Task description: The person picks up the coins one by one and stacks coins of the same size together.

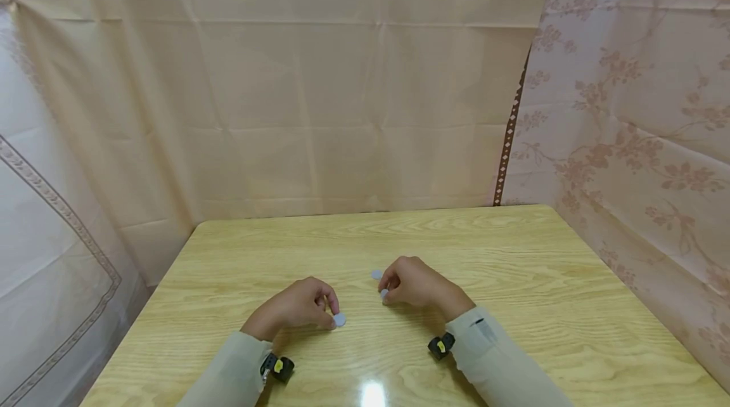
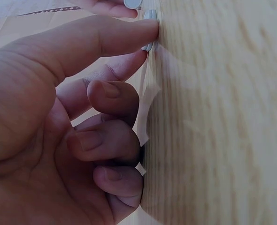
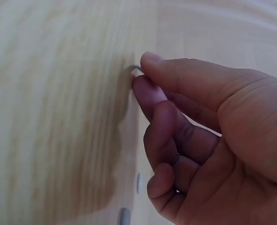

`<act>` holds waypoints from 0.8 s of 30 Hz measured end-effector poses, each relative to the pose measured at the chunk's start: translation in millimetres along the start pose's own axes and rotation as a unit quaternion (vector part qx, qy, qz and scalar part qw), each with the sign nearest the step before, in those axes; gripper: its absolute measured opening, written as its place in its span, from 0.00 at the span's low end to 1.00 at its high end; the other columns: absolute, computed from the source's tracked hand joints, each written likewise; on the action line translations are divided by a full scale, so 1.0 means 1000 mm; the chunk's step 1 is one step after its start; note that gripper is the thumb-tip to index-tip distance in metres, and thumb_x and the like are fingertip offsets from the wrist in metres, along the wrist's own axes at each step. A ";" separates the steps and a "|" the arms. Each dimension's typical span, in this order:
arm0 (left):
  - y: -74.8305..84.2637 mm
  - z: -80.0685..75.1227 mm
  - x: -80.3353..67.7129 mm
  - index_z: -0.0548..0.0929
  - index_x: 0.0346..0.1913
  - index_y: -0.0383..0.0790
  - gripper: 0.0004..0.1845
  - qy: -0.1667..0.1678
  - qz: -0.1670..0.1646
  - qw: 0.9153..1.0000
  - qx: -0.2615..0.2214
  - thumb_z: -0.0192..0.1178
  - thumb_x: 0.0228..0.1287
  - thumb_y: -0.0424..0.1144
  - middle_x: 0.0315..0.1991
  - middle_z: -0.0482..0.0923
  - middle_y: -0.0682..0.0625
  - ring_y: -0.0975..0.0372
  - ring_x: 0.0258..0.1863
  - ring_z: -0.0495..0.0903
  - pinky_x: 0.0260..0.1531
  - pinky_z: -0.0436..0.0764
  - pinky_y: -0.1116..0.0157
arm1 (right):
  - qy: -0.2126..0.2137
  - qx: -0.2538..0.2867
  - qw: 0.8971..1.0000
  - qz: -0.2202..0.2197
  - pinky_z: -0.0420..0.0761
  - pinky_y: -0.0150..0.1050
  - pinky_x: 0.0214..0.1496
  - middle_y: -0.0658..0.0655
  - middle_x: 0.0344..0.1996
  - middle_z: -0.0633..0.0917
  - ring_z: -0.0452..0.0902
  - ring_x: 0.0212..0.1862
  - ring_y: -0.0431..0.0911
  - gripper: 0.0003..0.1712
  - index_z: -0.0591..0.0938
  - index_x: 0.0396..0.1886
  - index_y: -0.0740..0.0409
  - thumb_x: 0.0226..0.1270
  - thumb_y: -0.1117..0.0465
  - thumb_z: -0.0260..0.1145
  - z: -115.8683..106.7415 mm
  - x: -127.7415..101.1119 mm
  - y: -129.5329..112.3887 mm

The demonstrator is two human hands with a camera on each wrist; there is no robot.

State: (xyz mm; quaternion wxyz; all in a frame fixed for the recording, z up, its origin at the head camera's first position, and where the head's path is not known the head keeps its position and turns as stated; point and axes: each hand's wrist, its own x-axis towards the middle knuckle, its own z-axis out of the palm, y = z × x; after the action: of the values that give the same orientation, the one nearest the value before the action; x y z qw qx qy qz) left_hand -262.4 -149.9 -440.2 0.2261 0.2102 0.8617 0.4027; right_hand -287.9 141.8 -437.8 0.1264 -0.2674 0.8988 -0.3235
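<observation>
My left hand (image 1: 329,313) rests on the wooden table (image 1: 513,255). Its thumb (image 2: 129,33) and forefinger (image 2: 124,65) pinch a small grey disc (image 1: 339,319) (image 2: 148,47) against the tabletop, and the other fingers are curled in. A little to the right, my right hand (image 1: 384,285) pinches the edge of a second grey disc (image 3: 137,70) between thumb (image 3: 176,75) and forefinger (image 3: 150,93). In the head view two discs lie at that hand's fingertips, one beyond them (image 1: 376,274) and one under the thumb (image 1: 384,293). I cannot tell which of the two is pinched.
Beige cloth (image 1: 342,109) hangs behind the table, and flowered cloth (image 1: 639,141) closes the right side. A small black and yellow camera (image 1: 277,367) sits on each wrist. Bare wood lies all around the hands.
</observation>
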 end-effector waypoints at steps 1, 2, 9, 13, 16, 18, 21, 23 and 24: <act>0.000 0.000 0.000 0.87 0.36 0.42 0.08 0.000 -0.001 1.000 -0.001 0.77 0.56 0.34 0.18 0.69 0.55 0.63 0.17 0.63 0.20 0.66 0.67 | 0.000 0.002 1.000 0.000 0.80 0.36 0.36 0.44 0.30 0.86 0.78 0.32 0.40 0.05 0.91 0.39 0.52 0.64 0.63 0.76 0.001 0.000 0.001; 0.000 0.000 0.000 0.87 0.36 0.42 0.08 -0.001 -0.001 1.000 -0.001 0.77 0.56 0.34 0.18 0.69 0.55 0.63 0.17 0.63 0.21 0.66 0.67 | 0.000 0.003 1.000 0.001 0.80 0.36 0.35 0.44 0.29 0.86 0.78 0.31 0.40 0.04 0.91 0.38 0.51 0.63 0.62 0.77 0.001 0.000 0.002; 0.000 0.000 -0.001 0.87 0.36 0.42 0.08 0.000 -0.001 1.000 -0.003 0.77 0.56 0.34 0.17 0.69 0.54 0.63 0.17 0.63 0.20 0.66 0.66 | -0.005 0.015 1.000 0.011 0.78 0.35 0.34 0.46 0.27 0.85 0.76 0.30 0.40 0.08 0.90 0.37 0.52 0.59 0.65 0.78 0.002 -0.002 0.001; 0.000 0.000 0.000 0.87 0.36 0.42 0.08 0.000 -0.002 1.000 -0.001 0.77 0.56 0.35 0.18 0.69 0.54 0.63 0.17 0.63 0.21 0.66 0.66 | -0.010 0.018 1.000 0.015 0.78 0.35 0.34 0.46 0.28 0.84 0.76 0.31 0.41 0.08 0.90 0.37 0.51 0.59 0.67 0.77 0.002 -0.004 0.000; 0.000 0.000 0.000 0.87 0.36 0.42 0.08 0.002 -0.004 1.000 0.003 0.77 0.56 0.34 0.18 0.69 0.54 0.63 0.18 0.63 0.21 0.67 0.66 | -0.016 0.024 1.000 0.012 0.78 0.36 0.34 0.46 0.27 0.84 0.76 0.31 0.41 0.09 0.89 0.36 0.50 0.58 0.66 0.78 0.003 -0.005 0.002; 0.001 0.000 0.000 0.87 0.36 0.42 0.08 0.003 -0.006 1.000 0.004 0.77 0.56 0.34 0.18 0.69 0.54 0.63 0.18 0.64 0.22 0.67 0.66 | -0.023 0.031 0.999 0.008 0.77 0.35 0.33 0.47 0.26 0.83 0.76 0.31 0.41 0.09 0.89 0.35 0.50 0.57 0.66 0.79 0.003 -0.006 0.002; 0.002 0.000 0.000 0.87 0.36 0.42 0.08 0.005 -0.008 1.000 0.006 0.77 0.55 0.34 0.18 0.69 0.55 0.63 0.19 0.64 0.22 0.66 0.66 | -0.036 0.046 0.998 -0.004 0.76 0.34 0.32 0.48 0.25 0.83 0.75 0.30 0.41 0.10 0.89 0.35 0.49 0.55 0.66 0.80 0.003 -0.009 0.003; 0.002 0.001 0.000 0.87 0.35 0.43 0.08 0.005 -0.007 1.000 0.008 0.77 0.55 0.34 0.18 0.69 0.54 0.63 0.19 0.64 0.21 0.66 0.66 | -0.048 0.061 0.997 -0.009 0.74 0.33 0.32 0.48 0.25 0.83 0.74 0.29 0.40 0.10 0.90 0.36 0.49 0.56 0.65 0.81 0.003 -0.012 0.003; 0.002 0.000 0.000 0.87 0.35 0.43 0.08 0.005 -0.007 1.000 0.010 0.78 0.55 0.35 0.18 0.69 0.55 0.63 0.19 0.65 0.21 0.67 0.66 | -0.053 0.069 0.996 -0.011 0.74 0.33 0.31 0.49 0.25 0.83 0.74 0.29 0.40 0.10 0.90 0.36 0.49 0.56 0.65 0.81 0.002 -0.013 0.003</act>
State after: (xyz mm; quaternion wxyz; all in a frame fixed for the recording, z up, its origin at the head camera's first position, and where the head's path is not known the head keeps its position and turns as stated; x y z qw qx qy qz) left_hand -262.0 -148.4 -439.1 0.2222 0.2041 0.8685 0.3934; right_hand -277.4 150.3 -441.0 0.1883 -0.2850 0.8632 -0.3716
